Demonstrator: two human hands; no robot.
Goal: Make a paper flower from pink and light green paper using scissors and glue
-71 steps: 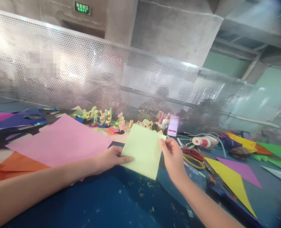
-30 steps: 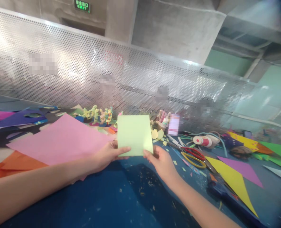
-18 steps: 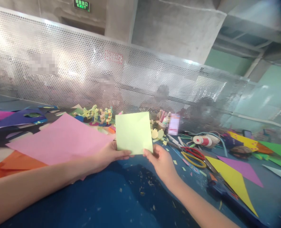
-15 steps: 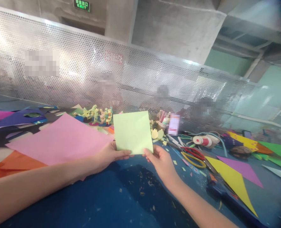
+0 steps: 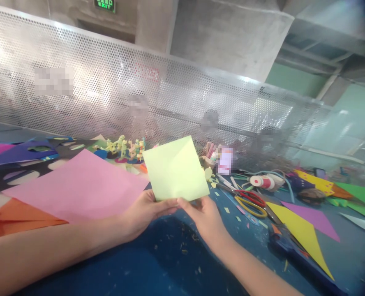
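Since half a second ago the paper has swung round a bit, so one corner now points up and to the right instead of the top edge sitting level. The right hand has also slid in along the bottom edge toward the left hand. Both hands are pinched on that bottom edge, thumbs on the near face, nearly touching each other. So the pale green paper is up in the air, held more or less upright and tilted, above the blue surface, which has little scraps all over it. A faint crease runs toward the upper corner.

Just left of the left hand lies a big pink sheet, flat, on top of an orange sheet. Off to the right, past the right hand, scissors with red and yellow handles lie flat. Next to them is a yellow triangle with a purple triangle beside it. Further back there's a spool with red on its end lying on its side, and a row of small paper figures behind the pink sheet. Behind everything runs a perforated metal mesh, and a green sign sits at the very top edge.
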